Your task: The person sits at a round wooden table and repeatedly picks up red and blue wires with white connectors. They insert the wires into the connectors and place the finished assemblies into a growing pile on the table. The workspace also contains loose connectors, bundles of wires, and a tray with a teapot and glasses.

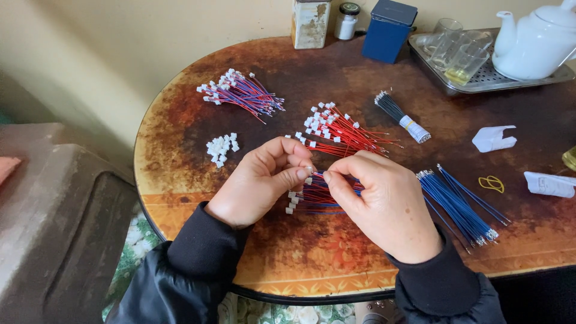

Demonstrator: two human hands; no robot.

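Looks like mid-insertion: left hand (258,180) pinches a tiny white connector (309,170) while the right hand (384,201) grips a blue wire (318,175) at it, over the surface (180,120), so the tip needs lining up carefully.

far edge: white teapot (536,41) and glasses (459,51) on metal tray (510,81) | blue tin (389,30) | small jar (347,21) | right: yellow rubber band (492,183) on desk (180,132)

The right hand (384,204) covers part of the red-and-blue wire bundle (318,198); beside it, the connector between the left hand (261,180) fingertips is too small to tell.
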